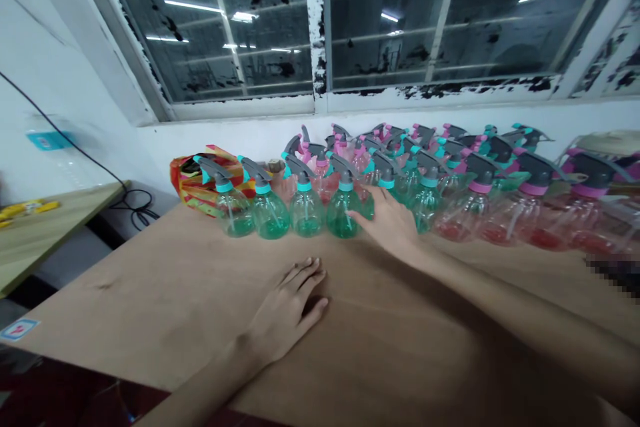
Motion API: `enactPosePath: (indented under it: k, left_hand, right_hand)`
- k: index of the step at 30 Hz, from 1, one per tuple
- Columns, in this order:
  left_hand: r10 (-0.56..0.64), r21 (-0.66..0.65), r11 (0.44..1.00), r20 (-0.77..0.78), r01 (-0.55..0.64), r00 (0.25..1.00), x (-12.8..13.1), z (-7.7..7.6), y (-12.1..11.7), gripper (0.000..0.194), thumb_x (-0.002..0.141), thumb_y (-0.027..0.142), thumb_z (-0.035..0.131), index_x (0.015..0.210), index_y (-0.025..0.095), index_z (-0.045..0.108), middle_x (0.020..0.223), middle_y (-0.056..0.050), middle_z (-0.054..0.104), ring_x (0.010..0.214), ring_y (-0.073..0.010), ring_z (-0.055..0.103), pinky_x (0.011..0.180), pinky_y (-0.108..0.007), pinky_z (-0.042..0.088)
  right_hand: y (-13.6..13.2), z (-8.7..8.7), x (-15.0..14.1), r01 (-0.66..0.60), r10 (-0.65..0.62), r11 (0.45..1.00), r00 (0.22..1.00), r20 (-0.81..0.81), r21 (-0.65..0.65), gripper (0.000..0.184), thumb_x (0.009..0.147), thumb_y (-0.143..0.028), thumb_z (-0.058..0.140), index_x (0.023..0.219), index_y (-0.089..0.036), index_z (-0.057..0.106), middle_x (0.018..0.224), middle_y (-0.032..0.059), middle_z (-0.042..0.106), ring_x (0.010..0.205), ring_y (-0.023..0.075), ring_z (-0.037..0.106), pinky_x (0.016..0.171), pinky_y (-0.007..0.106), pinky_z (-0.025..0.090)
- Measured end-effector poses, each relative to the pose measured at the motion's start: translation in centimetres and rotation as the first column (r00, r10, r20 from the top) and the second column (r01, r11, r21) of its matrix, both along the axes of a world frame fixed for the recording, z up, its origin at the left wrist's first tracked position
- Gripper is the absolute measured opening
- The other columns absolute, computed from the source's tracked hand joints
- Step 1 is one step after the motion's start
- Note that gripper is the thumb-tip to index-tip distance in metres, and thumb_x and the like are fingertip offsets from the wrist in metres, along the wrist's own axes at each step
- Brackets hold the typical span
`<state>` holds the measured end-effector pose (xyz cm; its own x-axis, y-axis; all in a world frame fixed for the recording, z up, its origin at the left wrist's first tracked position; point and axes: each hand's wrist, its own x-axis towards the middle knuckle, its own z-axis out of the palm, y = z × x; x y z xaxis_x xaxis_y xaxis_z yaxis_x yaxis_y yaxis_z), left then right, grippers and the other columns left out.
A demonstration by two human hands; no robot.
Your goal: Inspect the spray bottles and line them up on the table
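Currently, right hand [393, 223] at right side of teal-collared green spray bottle [341, 213], fourth from left in front row; thumb over front of body, fingers partly hidden behind. Firmness of grip: cannot tell. Bottle upright on wooden tabletop [200, 307]. Left hand [283, 313] open, palm down on tabletop, nearer than bottle row, holding nothing. Pink-collared spray bottles [534, 188] farther right, same row. Orange patterned bag [181, 181] behind leftmost bottle. Window [390, 33] above, frame paint patchy.
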<state>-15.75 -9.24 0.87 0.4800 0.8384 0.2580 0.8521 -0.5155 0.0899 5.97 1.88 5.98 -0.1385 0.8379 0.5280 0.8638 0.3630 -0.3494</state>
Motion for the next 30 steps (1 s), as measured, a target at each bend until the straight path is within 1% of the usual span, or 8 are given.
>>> enactPosePath:
  k: [2, 4, 8, 11, 16, 20, 23, 30]
  left_hand:
    - [-0.008, -0.001, 1.000, 0.012, 0.008, 1.000, -0.1, -0.2, 0.1, 0.040, 0.094, 0.035, 0.046, 0.129, 0.017, 0.047, 0.140, -0.008, 0.044, 0.130, -0.0224, 0.037, 0.107, -0.041, 0.030]
    - [-0.018, 0.006, 1.000, 0.026, 0.018, 1.000, -0.2, -0.4, 0.3, 0.040, 0.094, 0.035, 0.045, 0.130, 0.018, 0.047, 0.140, -0.007, 0.044, 0.130, -0.0224, 0.037, 0.107, -0.041, 0.030]
    - [-0.033, 0.034, 0.999, 0.064, 0.031, 0.997, -0.4, -0.8, 0.4, 0.037, 0.094, 0.035, 0.045, 0.128, 0.021, 0.048, 0.138, -0.006, 0.046, 0.129, -0.0232, 0.037, 0.107, -0.043, 0.031]
    - [-0.027, 0.020, 0.999, 0.083, 0.026, 0.996, 0.1, -0.6, 0.6, 0.036, 0.094, 0.036, 0.044, 0.128, 0.023, 0.048, 0.137, -0.005, 0.047, 0.127, -0.0231, 0.040, 0.105, -0.043, 0.033]
    - [-0.076, -0.045, 0.996, 0.114, 0.081, 0.991, 2.9, 0.2, 2.4, 0.035, 0.094, 0.034, 0.045, 0.128, 0.024, 0.048, 0.137, -0.005, 0.047, 0.125, -0.0221, 0.042, 0.104, -0.039, 0.035]
    - [-0.071, -0.059, 0.995, 0.146, 0.080, 0.987, 5.3, 0.2, 5.0, 0.034, 0.095, 0.033, 0.043, 0.126, 0.022, 0.049, 0.135, -0.005, 0.048, 0.124, -0.0216, 0.044, 0.103, -0.038, 0.036]
    - [-0.053, -0.049, 0.997, 0.161, 0.062, 0.986, 6.3, 0.0, 6.3, 0.033, 0.095, 0.033, 0.041, 0.126, 0.021, 0.047, 0.133, -0.007, 0.048, 0.123, -0.0228, 0.045, 0.102, -0.040, 0.036]
    - [-0.033, -0.066, 0.997, 0.173, 0.045, 0.984, 6.8, 0.2, 6.6, 0.032, 0.095, 0.035, 0.040, 0.125, 0.024, 0.047, 0.132, -0.005, 0.049, 0.120, -0.0236, 0.047, 0.101, -0.042, 0.038]
  right_hand:
    - [-0.7, 0.0, 1.9, 0.012, -0.011, 1.000, 0.999, -0.032, 0.021, 0.037, 0.084, -0.046, 0.053, 0.111, -0.021, 0.057, 0.111, 0.0063, 0.065, 0.075, 0.0232, 0.065, 0.061, 0.035, 0.046]
    - [-0.9, 0.1, 3.8, 0.041, -0.039, 0.999, 0.997, -0.063, 0.023, 0.028, 0.085, -0.045, 0.053, 0.099, -0.022, 0.062, 0.101, 0.0041, 0.069, 0.073, 0.0216, 0.065, 0.061, 0.034, 0.045]
    - [-0.3, 0.3, 6.2, 0.100, -0.100, 0.995, 0.989, -0.109, -0.004, 0.029, 0.084, -0.048, 0.052, 0.093, -0.022, 0.062, 0.094, 0.0038, 0.071, 0.075, 0.0235, 0.066, 0.060, 0.034, 0.045]
    - [0.7, 0.3, 6.3, 0.119, -0.121, 0.993, 0.984, -0.129, -0.023, 0.035, 0.081, -0.052, 0.054, 0.100, -0.023, 0.060, 0.103, 0.0043, 0.070, 0.084, 0.0265, 0.066, 0.063, 0.036, 0.047]
    - [2.2, 0.2, 5.4, 0.149, -0.158, 0.986, 0.976, -0.150, -0.068, 0.056, 0.079, -0.056, 0.054, 0.118, -0.016, 0.051, 0.119, 0.0135, 0.062, 0.099, 0.0319, 0.062, 0.073, 0.040, 0.048]
    - [3.1, 0.4, 4.8, 0.146, -0.164, 0.980, 0.978, -0.127, -0.139, 0.069, 0.078, -0.061, 0.052, 0.125, -0.011, 0.047, 0.108, 0.0169, 0.067, 0.096, 0.0341, 0.064, 0.073, 0.041, 0.048]
    - [3.4, 0.7, 4.3, 0.145, -0.163, 0.973, 0.982, -0.094, -0.178, 0.069, 0.077, -0.065, 0.050, 0.122, -0.012, 0.051, 0.098, 0.0169, 0.070, 0.092, 0.0348, 0.065, 0.070, 0.041, 0.049]
    - [2.0, 1.3, 4.9, 0.111, -0.116, 0.977, 0.993, -0.018, -0.183, 0.066, 0.078, -0.066, 0.047, 0.116, -0.012, 0.055, 0.102, 0.0184, 0.069, 0.090, 0.0344, 0.066, 0.068, 0.042, 0.050]
